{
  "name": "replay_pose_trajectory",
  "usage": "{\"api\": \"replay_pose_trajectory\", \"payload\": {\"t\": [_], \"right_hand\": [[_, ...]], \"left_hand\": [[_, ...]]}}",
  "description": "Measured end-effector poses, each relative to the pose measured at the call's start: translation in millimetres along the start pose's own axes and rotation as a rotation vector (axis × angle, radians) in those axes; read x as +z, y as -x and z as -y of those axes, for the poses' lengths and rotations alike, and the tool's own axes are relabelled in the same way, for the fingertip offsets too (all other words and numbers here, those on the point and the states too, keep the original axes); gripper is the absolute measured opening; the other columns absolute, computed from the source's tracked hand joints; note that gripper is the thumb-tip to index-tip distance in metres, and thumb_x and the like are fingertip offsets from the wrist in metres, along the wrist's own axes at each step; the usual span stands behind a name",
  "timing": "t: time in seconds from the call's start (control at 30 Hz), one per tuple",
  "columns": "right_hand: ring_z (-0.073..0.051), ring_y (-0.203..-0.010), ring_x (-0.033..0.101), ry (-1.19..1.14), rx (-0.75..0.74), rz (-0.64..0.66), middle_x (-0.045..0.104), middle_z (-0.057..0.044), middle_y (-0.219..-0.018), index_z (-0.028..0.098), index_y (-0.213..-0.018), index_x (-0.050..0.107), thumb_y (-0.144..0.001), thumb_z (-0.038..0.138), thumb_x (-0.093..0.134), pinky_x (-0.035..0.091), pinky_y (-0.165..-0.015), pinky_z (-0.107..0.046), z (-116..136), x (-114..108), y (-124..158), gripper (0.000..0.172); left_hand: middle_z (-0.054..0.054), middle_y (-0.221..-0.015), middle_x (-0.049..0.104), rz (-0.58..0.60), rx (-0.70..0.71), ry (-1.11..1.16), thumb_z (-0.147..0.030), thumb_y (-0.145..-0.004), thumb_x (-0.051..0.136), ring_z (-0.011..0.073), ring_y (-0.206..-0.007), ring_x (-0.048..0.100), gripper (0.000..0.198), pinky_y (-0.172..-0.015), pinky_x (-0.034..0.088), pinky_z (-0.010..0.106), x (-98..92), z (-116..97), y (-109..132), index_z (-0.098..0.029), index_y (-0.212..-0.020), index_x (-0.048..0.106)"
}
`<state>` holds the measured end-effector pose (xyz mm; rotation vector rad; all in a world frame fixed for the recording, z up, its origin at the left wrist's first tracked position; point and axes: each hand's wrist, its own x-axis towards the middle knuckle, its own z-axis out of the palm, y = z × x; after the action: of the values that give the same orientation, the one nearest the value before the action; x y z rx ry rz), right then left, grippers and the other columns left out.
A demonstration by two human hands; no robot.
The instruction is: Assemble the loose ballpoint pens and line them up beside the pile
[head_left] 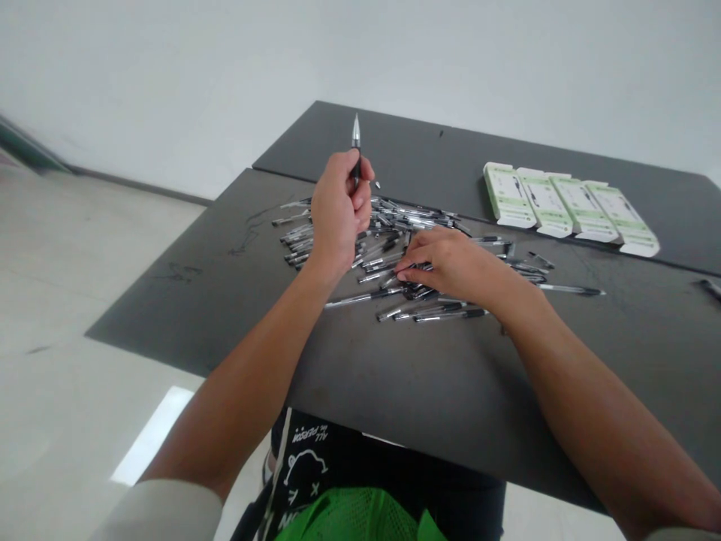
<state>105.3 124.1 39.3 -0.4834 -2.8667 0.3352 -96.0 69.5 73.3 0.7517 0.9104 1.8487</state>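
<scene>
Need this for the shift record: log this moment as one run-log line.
left hand: holds pen upright | right hand: on loose pen pile | nearby: green-and-white cartons lying flat on dark table

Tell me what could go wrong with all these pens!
The pen in the left hand points its metal tip upward, so it might poke someone. The right hand is pressing on the loose pile of pens, which could slide apart. The lone pen lying off to the right might roll away.
</scene>
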Motion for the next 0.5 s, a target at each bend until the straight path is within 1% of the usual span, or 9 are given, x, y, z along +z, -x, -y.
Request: {"api": "replay_pose_trajectory", "payload": {"t": [0.13, 0.2, 0.27, 0.33, 0.37, 0.43, 0.5], "right_hand": [[-0.025, -0.100, 0.076, -0.036, -0.017, 0.031, 0.084, -0.004, -0.107, 0.029, -0.109, 0.088, -0.102, 0.026, 0.073, 0.055, -0.096, -0.041, -4.7, -7.1, 1.4, 0.017], [-0.024, -0.102, 0.077, -0.093, -0.007, 0.050, 0.085, -0.002, -0.111, 0.031, -0.112, 0.088, -0.103, 0.026, 0.071, 0.057, -0.096, -0.040, -7.0, -15.9, 3.6, 0.019], [-0.024, -0.106, 0.078, -0.130, 0.035, 0.044, 0.086, -0.001, -0.115, 0.032, -0.113, 0.088, -0.102, 0.029, 0.072, 0.057, -0.099, -0.040, -11.8, -28.7, 8.9, 0.020], [-0.026, -0.108, 0.079, -0.106, 0.115, 0.028, 0.087, -0.001, -0.117, 0.032, -0.112, 0.089, -0.099, 0.033, 0.076, 0.058, -0.098, -0.041, -20.8, -43.3, 18.0, 0.018], [-0.027, -0.106, 0.080, -0.076, 0.169, 0.032, 0.087, -0.001, -0.116, 0.032, -0.110, 0.090, -0.097, 0.035, 0.078, 0.059, -0.095, -0.042, -26.7, -50.1, 23.8, 0.018], [-0.027, -0.097, 0.081, -0.028, 0.292, 0.085, 0.088, 0.000, -0.110, 0.034, -0.105, 0.091, -0.093, 0.038, 0.082, 0.059, -0.085, -0.041, -39.9, -61.0, 36.6, 0.016], [-0.027, -0.087, 0.080, -0.003, 0.414, 0.161, 0.088, 0.001, -0.101, 0.035, -0.100, 0.091, -0.089, 0.039, 0.085, 0.057, -0.075, -0.039, -51.8, -66.7, 48.4, 0.013]], "left_hand": [[-0.007, -0.055, 0.025, -0.008, 0.005, 0.011, -0.050, -0.106, 0.061, 0.0068, -0.040, 0.014, 0.050, -0.037, 0.008, 0.024, -2.3, 0.6, -3.1, -0.022, -0.065, 0.058], [-0.007, -0.055, 0.024, -0.007, 0.005, 0.019, -0.045, -0.106, 0.062, 0.0066, -0.039, 0.014, 0.047, -0.037, 0.008, 0.024, -3.2, 1.2, -3.7, -0.022, -0.065, 0.057], [-0.007, -0.055, 0.024, -0.007, -0.002, 0.024, -0.040, -0.104, 0.063, 0.0064, -0.039, 0.014, 0.044, -0.037, 0.008, 0.024, -3.4, 1.5, -3.4, -0.022, -0.065, 0.057], [-0.007, -0.054, 0.024, -0.012, -0.018, 0.019, -0.037, -0.103, 0.064, 0.0063, -0.038, 0.015, 0.042, -0.038, 0.008, 0.025, -3.0, 1.5, -2.4, -0.022, -0.064, 0.057], [-0.007, -0.054, 0.024, -0.015, -0.024, 0.013, -0.036, -0.103, 0.063, 0.0063, -0.038, 0.014, 0.042, -0.038, 0.007, 0.025, -2.6, 1.6, -1.8, -0.022, -0.064, 0.057], [-0.007, -0.054, 0.024, -0.013, -0.024, -0.005, -0.035, -0.103, 0.059, 0.0068, -0.038, 0.014, 0.041, -0.039, 0.007, 0.026, -1.8, 1.7, -0.6, -0.022, -0.063, 0.057], [-0.007, -0.054, 0.023, -0.003, -0.013, -0.017, -0.037, -0.101, 0.059, 0.0073, -0.039, 0.014, 0.041, -0.039, 0.007, 0.026, -1.1, 2.3, 0.4, -0.023, -0.063, 0.058]]}}
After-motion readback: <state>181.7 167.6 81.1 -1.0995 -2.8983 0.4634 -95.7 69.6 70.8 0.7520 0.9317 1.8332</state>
